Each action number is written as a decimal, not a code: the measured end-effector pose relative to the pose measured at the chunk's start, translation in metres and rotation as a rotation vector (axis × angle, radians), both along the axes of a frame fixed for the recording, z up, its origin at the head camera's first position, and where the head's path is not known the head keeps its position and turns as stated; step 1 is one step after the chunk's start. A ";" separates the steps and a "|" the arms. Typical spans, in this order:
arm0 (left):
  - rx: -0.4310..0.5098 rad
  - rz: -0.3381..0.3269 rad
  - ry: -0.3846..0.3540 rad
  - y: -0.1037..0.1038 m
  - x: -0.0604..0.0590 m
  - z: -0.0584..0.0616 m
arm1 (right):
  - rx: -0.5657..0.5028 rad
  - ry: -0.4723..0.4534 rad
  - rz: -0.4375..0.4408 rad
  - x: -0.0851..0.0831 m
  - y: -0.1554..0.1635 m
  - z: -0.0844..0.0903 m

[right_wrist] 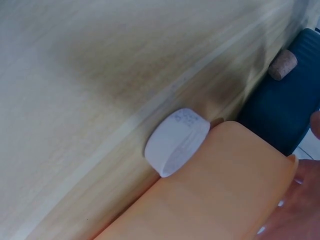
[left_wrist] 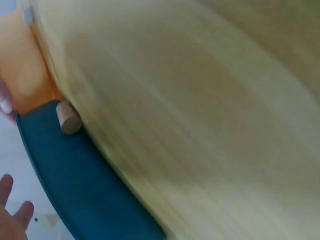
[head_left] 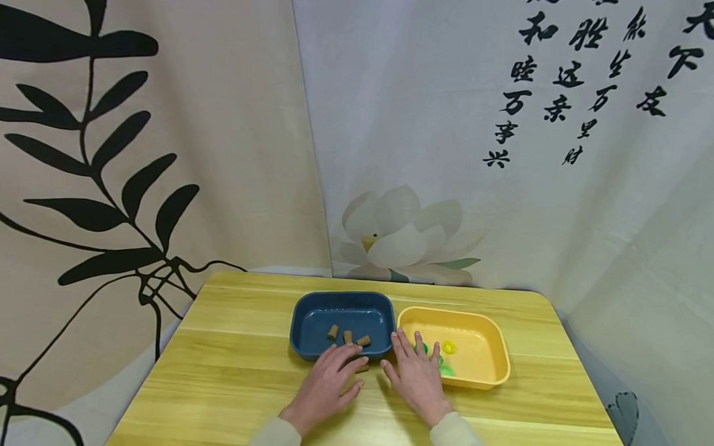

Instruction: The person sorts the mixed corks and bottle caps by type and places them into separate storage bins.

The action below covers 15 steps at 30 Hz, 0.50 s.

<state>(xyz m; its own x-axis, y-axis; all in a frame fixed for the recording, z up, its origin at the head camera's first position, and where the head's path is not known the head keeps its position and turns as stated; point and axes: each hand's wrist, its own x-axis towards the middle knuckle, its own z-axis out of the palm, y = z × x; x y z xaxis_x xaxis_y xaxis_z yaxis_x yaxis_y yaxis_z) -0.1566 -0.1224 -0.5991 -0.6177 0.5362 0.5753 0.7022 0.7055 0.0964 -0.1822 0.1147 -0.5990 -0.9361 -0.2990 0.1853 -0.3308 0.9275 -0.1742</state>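
Observation:
My left hand hovers by the front edge of the blue tray, fingers spread and holding nothing visible. Three brown corks lie inside that tray. Another cork is on the table against the tray's front wall; in the head view the left fingertips partly cover it. Over the front left of the yellow tray, my right hand has its fingers extended. A yellow cap and several green caps show in this tray, some hidden by that hand. A white cap leans at its front wall.
Both trays stand side by side on a wooden table. Behind rises a pale cloth backdrop printed with dark leaves, a lotus and black characters. The table's back edge lies just beyond the trays.

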 end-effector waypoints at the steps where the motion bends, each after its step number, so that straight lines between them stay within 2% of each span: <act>1: -0.010 -0.010 0.000 0.001 0.001 -0.001 | 0.002 0.000 0.000 0.000 0.000 0.000; 8: -0.085 -0.049 -0.024 0.004 0.007 -0.011 | -0.004 0.013 0.003 0.000 0.000 -0.001; 15: -0.217 0.004 -0.145 0.008 0.008 -0.015 | -0.026 0.013 0.007 0.000 0.000 -0.001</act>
